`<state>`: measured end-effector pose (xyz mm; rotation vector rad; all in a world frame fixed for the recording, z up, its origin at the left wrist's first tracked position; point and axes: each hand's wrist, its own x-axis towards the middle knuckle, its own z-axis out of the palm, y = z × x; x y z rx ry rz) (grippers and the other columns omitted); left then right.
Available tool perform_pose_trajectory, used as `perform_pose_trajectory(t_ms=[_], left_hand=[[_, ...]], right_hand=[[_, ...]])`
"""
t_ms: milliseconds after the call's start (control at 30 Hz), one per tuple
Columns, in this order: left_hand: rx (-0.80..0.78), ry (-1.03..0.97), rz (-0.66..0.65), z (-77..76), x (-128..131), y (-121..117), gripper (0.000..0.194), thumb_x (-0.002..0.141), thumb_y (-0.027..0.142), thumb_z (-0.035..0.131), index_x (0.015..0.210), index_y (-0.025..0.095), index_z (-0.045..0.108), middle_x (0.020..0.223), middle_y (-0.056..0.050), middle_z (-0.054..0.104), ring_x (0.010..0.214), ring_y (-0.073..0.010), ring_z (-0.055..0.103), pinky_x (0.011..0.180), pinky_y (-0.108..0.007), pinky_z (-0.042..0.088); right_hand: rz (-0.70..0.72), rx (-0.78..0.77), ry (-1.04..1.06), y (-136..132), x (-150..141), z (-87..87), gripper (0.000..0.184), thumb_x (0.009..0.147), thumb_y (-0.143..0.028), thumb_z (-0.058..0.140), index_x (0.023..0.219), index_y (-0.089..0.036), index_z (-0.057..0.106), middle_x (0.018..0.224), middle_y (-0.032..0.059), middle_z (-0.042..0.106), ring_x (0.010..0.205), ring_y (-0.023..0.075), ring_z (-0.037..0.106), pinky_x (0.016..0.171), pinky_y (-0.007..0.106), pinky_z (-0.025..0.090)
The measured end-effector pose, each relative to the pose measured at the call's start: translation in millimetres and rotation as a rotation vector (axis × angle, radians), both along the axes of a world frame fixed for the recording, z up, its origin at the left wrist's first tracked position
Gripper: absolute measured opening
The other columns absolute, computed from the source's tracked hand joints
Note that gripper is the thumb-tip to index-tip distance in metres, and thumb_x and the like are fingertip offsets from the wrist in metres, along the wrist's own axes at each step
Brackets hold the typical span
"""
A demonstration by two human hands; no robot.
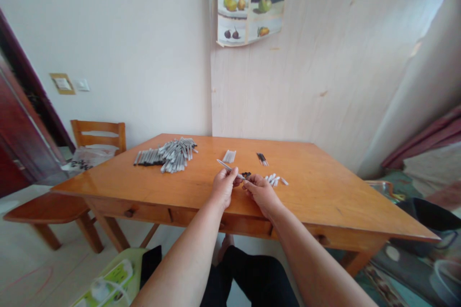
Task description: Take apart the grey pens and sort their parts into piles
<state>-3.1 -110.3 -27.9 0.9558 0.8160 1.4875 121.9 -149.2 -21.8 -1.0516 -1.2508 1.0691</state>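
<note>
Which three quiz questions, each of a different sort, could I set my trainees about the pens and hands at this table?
1. Multiple choice: where is the big heap of grey pens?
a) on the floor
b) on the left part of the table
c) at the table's right end

2. True or false: the left hand and right hand are far apart.

3. Fill in the blank: the poster above the table shows pictures of ____.

Key: 1 b; 2 false; 3 fruit.

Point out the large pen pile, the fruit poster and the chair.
Large pen pile (176,156): head view, middle of the heap.
Fruit poster (231,5): head view, upper-left picture.
Chair (98,127): head view, backrest's top rail.
</note>
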Motion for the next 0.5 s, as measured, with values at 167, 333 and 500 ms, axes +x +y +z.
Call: perform_pose_trajectory(t_ms=[167,333,500], left_hand=[[0.001,0.014,0.006,0.2,-0.4,-0.3,0.042,0.066,0.051,0.078,0.078,0.016,0.057,0.070,-0.003,0.067,0.060,-0.0119,0.060,0.060,-0.025,0.046],[0.004,0.021,0.021,-0.5,-0.3,0.3,0.041,0.066,0.050,0.078,0.078,0.016,0.057,0.070,-0.002,0.066,0.058,-0.0110,0.059,0.059,-0.024,0.045],[-0.001,0.031,0.039,-0.6,0.8,0.5,0.042,0.066,0.050,0.079,0.078,0.017,0.056,0.067,-0.001,0.065,0.056,-0.0108,0.059,0.058,-0.024,0.045]], right_hand=[[-0.013,-0.058,-0.033,2.8,0.8,0.9,0.036,0.079,-0.054,0.058,0.075,-0.019,0.056,0.069,0.0017,0.065,0.050,0.0100,0.048,0.047,0.024,0.030],[0.034,-0.079,-0.063,3.9,0.1,2.5,0.035,0.079,-0.052,0.057,0.072,-0.018,0.056,0.063,0.0016,0.063,0.048,0.0099,0.047,0.045,0.023,0.029],[0.035,-0.014,0.008,0.8,-0.4,1.1,0.027,0.071,-0.042,0.068,0.074,-0.019,0.055,0.060,-0.0030,0.059,0.051,0.0091,0.046,0.049,0.023,0.031]])
